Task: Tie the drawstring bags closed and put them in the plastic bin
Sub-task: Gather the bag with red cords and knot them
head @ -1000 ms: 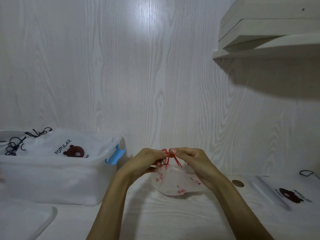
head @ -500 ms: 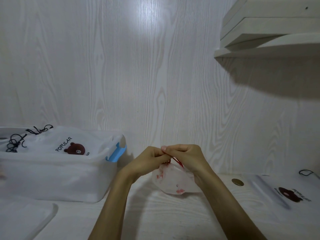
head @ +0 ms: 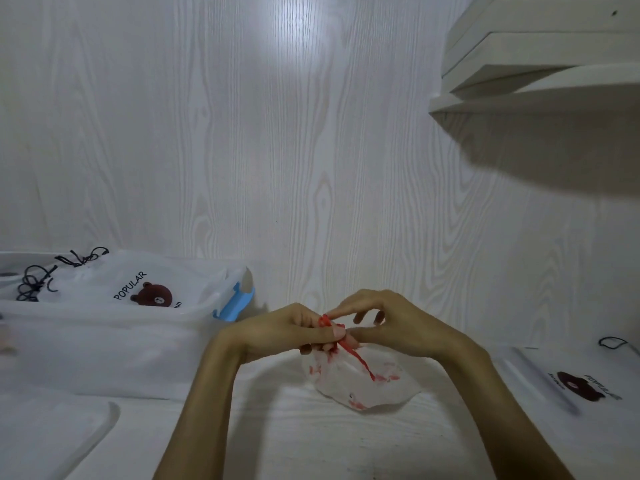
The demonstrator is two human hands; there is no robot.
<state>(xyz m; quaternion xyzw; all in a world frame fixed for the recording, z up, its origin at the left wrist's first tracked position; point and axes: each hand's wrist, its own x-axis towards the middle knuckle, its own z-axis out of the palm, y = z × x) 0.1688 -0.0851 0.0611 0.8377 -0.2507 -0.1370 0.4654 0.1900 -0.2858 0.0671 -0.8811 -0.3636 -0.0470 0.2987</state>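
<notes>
We see both hands meeting over a small clear bag (head: 360,382) with red print, which sits on the white table (head: 311,441) just in front of the wall. The left hand (head: 277,336) has its fingers curled around the gathered neck of the bag, with the red string (head: 341,336) looped over its fingertips. The right hand (head: 391,327) pinches the string between thumb and forefinger right beside the left fingertips, while its other fingers are loosely curled and lifted. One red strand runs down from the pinch across the front of the bag. To the left, well apart from the hands, stands the bin (head: 104,355), a translucent box with a blue latch (head: 232,306) on its near end. A bear bag (head: 145,289) printed POPULAR lies on top of it, its black cord (head: 41,282) bunched at the far left. A flat lid (head: 52,434) lies on the table in front of the bin. At the right edge another bear bag (head: 568,382) lies flat on the table, with a black cord (head: 613,342) behind it. A white shelf (head: 540,88) juts from the wall at upper right.
</notes>
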